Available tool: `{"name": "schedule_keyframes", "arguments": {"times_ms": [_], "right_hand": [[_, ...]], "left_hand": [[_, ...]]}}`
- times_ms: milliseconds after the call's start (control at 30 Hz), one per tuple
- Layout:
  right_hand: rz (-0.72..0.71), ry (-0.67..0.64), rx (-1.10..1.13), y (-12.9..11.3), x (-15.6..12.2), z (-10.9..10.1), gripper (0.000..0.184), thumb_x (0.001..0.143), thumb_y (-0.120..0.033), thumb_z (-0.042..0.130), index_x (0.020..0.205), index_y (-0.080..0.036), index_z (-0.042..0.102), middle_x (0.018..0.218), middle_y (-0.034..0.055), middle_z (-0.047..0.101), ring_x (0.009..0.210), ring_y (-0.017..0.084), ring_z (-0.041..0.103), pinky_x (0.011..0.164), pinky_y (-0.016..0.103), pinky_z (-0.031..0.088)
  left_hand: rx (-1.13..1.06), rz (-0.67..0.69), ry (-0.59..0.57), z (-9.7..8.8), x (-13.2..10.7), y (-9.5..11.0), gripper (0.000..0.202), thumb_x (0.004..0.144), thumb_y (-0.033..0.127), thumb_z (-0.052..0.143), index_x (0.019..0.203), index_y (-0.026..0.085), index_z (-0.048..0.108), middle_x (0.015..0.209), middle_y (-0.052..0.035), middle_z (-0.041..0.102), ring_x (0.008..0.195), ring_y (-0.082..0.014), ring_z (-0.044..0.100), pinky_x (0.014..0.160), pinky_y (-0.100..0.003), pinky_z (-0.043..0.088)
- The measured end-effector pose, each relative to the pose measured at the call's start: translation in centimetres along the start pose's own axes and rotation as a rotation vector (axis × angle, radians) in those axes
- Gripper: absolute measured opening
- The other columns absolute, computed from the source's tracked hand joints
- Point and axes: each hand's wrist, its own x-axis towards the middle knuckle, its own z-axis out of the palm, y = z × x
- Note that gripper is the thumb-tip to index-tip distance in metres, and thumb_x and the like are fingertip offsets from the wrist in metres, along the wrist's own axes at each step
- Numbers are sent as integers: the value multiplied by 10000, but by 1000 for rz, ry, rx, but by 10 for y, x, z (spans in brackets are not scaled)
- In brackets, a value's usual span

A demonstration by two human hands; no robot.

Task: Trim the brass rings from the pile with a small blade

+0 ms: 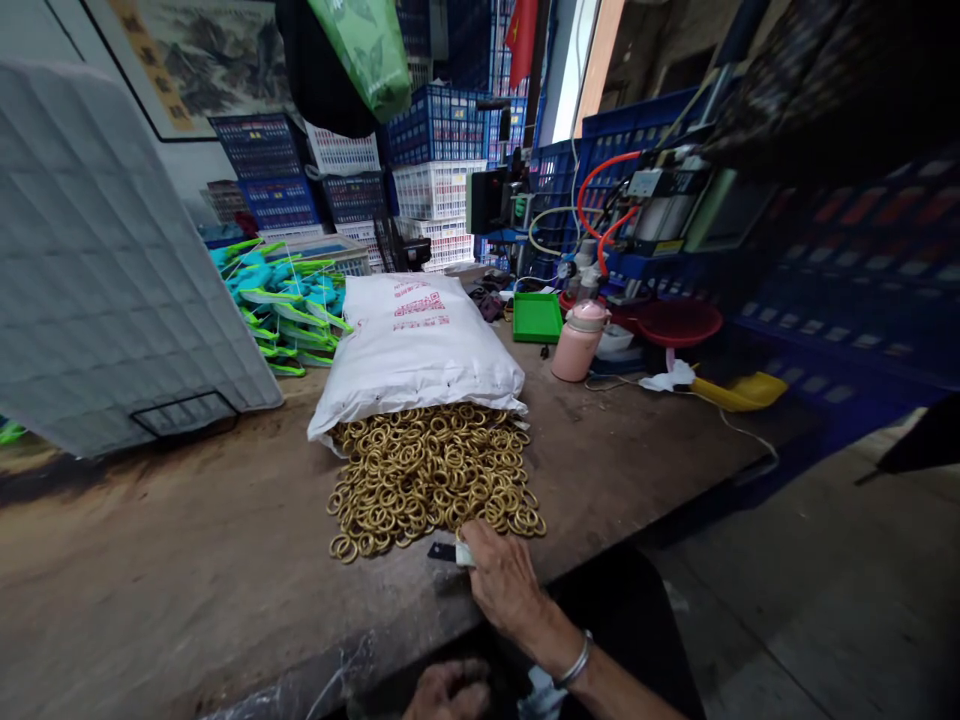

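Observation:
My right hand (506, 585) is closed around a small flat tool (442, 551) with a dark strip at its end and a pale wrapping by my fingers. It rests at the front edge of a heap of brass-coloured metal rings (431, 480) on the brown table. The rings spill from the mouth of a white woven sack (431, 350) with red print, lying on its side. Below the table edge, my left hand (450, 690) is low in view, slightly blurred and partly cut off. Its fingers are curled; what they hold, if anything, cannot be made out.
A pale padded panel (120, 250) stands at the left, beside green and blue pieces (289, 300). Behind the sack are a green tray (537, 317) and a pink bottle (580, 342). A yellow scoop (739, 391) lies right. Stacked crates (439, 125) fill the back.

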Motion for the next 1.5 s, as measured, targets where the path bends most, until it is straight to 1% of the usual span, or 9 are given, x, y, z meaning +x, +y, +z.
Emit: {"name": "schedule_keyframes", "arguments": {"times_ms": [133,267,367,500,567,700,1000,1133,1500], "right_hand": [[-47,17,171,-1,6,-6,316,622,1,386,832,-196,517,791,6,567,732,125,489,645,218,295],[-16,-31,416,-5,13,-9,98,738,-139,419,712,-183,503,614,-33,485,575,92,415,542,195,283],[1,-120,637,-6,13,-13,161,783,-252,425,664,-172,497,568,-50,428,537,78,364,510,183,278],[26,-255,823,-6,8,-20,159,757,-285,468,665,-163,512,569,-57,411,545,73,350,514,181,281],[32,-318,874,-6,6,-20,157,752,-286,470,673,-159,518,581,-56,412,552,73,346,523,184,284],[77,-380,938,-8,0,-17,165,735,-302,486,673,-151,517,597,-50,420,564,72,351,531,186,289],[147,-312,1011,-17,-4,-10,160,743,-316,474,678,-170,470,530,-74,370,481,57,309,457,174,258],[153,-430,1075,-21,-4,-5,269,790,-369,400,623,-164,448,529,-44,452,426,50,335,420,180,245],[82,-247,826,-28,1,-9,139,743,-253,449,640,-167,485,545,-45,484,521,79,419,528,195,326]], "left_hand": [[207,137,-115,-5,-5,9,303,650,453,619,727,163,660,613,-23,568,617,-166,520,586,-253,402],[354,251,-91,0,-9,12,333,718,467,529,700,151,632,616,-20,563,605,-146,495,581,-234,391],[355,332,115,5,-14,14,322,779,430,456,714,158,615,561,-13,546,533,-132,479,521,-224,387],[408,539,557,0,-17,31,330,767,326,510,1061,179,543,654,-1,560,573,-132,506,577,-231,416],[453,595,496,-4,-15,43,367,766,284,511,1118,181,514,676,-5,573,572,-132,514,571,-231,421],[479,652,332,-7,-11,56,196,760,242,526,918,180,625,771,-45,631,706,-166,569,676,-247,424],[238,469,460,3,-16,49,219,743,370,537,655,170,554,498,41,503,390,-79,435,409,-183,338],[62,375,359,3,-16,54,264,718,417,556,668,157,544,550,26,532,403,-67,443,392,-170,344],[-106,203,239,-5,-18,48,323,748,465,522,656,157,493,454,60,455,348,-39,362,349,-143,298]]}}
